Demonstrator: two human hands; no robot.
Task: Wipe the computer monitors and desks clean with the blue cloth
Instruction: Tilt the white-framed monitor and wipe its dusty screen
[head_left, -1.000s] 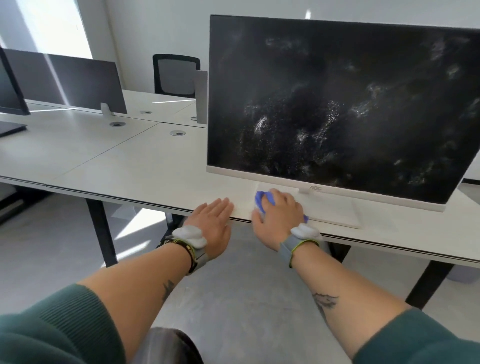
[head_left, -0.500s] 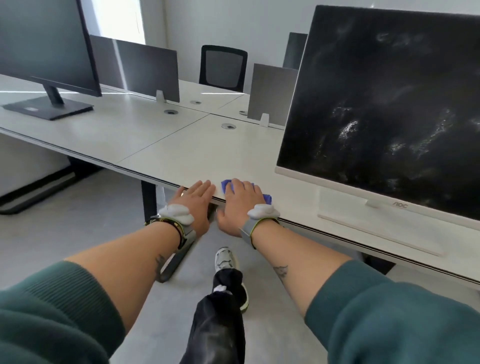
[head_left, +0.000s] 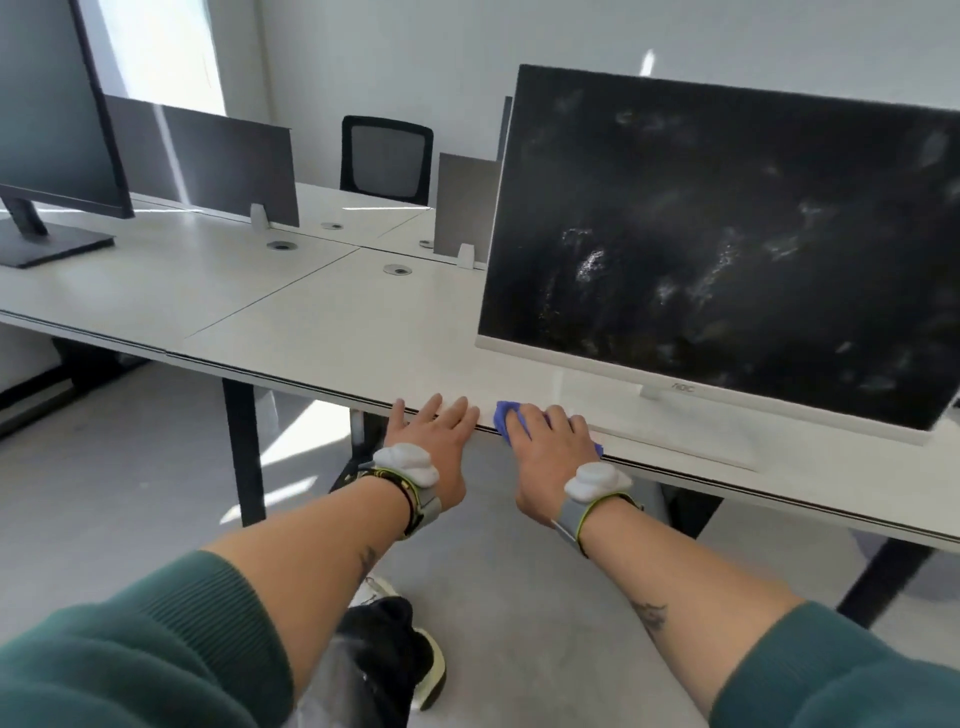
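Your right hand (head_left: 545, 449) presses the blue cloth (head_left: 503, 418) on the front edge of the desk (head_left: 337, 322), with the fingers laid over it. Your left hand (head_left: 436, 441) rests spread on the same edge, just beside it, and holds nothing. The smeared monitor (head_left: 727, 234) stands behind and to the right of the cloth. Your right hand is therefore nearer, and I judge the screen needs a reach up and right.

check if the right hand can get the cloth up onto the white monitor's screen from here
Probably yes. The right hand presses the cloth on the desk just below the screen, with nothing standing between them.
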